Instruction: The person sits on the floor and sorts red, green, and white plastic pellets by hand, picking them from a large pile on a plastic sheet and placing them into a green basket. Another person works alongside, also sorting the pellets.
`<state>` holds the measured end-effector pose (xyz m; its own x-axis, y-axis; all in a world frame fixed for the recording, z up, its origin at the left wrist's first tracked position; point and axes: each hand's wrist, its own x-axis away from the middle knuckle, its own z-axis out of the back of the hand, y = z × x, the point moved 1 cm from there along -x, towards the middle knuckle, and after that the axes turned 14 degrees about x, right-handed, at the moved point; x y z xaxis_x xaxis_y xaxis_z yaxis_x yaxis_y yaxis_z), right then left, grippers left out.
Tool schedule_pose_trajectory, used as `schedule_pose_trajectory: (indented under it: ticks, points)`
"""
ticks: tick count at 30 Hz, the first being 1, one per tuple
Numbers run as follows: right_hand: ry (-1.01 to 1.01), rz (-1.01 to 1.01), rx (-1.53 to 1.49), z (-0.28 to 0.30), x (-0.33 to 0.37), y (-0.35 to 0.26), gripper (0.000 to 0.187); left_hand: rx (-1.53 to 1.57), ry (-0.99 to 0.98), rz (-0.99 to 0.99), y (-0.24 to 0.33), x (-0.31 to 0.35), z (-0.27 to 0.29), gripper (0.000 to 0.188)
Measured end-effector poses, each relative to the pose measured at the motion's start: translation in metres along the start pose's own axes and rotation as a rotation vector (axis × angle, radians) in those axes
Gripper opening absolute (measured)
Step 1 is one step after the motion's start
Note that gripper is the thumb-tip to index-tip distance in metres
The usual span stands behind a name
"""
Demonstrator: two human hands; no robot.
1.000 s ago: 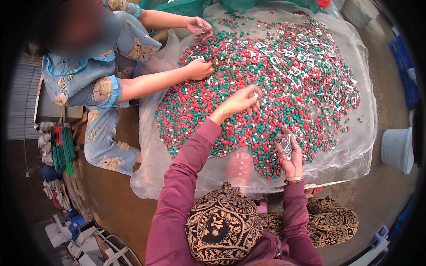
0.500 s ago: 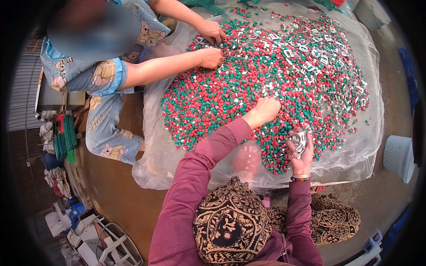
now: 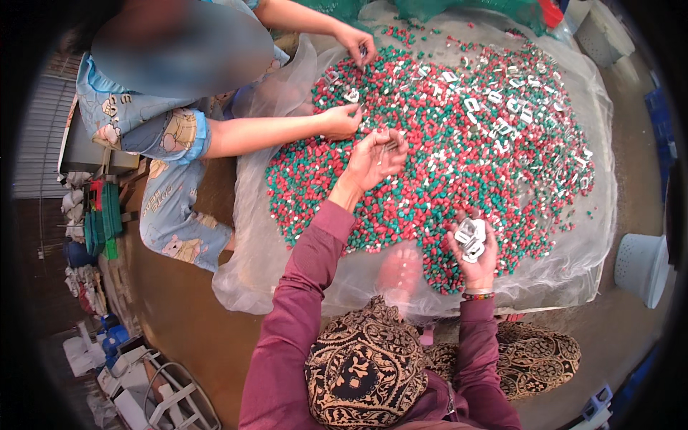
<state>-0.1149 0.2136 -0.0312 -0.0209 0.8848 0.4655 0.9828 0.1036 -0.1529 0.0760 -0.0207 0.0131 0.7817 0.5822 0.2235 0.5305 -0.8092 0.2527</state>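
Observation:
A broad heap of small red and green pieces (image 3: 423,179), pebble-like with some white bits among them, lies on a translucent sheet (image 3: 265,269). Over its left part hovers my left hand (image 3: 376,159), palm turned up and fingers curled in; something small and thin may lie in them, too small to name. My right hand (image 3: 479,266), lower and to the right, is cupped around several white buckle-like pieces (image 3: 471,239). Similar white buckle-like pieces (image 3: 513,106) lie scattered over the heap's far right.
Across the heap at the upper left, a co-worker's two hands (image 3: 342,122) work close to my left hand. My bare foot (image 3: 401,276) shows at the heap's near edge. A pale basket (image 3: 641,265) stands right of the sheet, another basket (image 3: 600,34) at the far right corner.
My left hand has risen from the heap, shifted left and rolled palm up. My right hand has moved slightly left and down, still holding the white pieces. The co-worker's hands have moved apart.

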Motion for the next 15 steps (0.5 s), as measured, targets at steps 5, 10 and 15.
schedule_pose_trajectory:
  ticks: [5,10,15]
  points:
    - [0.046,-0.051,-0.064,0.024,-0.023,0.017,0.031,-1.131,0.057,-0.113,-0.024,-0.014,0.033,0.024]
    - [0.169,-0.057,0.001,0.0,-0.037,0.022,0.03,-2.342,-0.167,-0.161,-0.058,-0.006,0.04,0.005]
    - [0.188,-0.008,-0.188,-0.05,-0.106,-0.022,0.033,-2.396,-0.173,-0.28,-0.06,0.003,0.042,0.006]
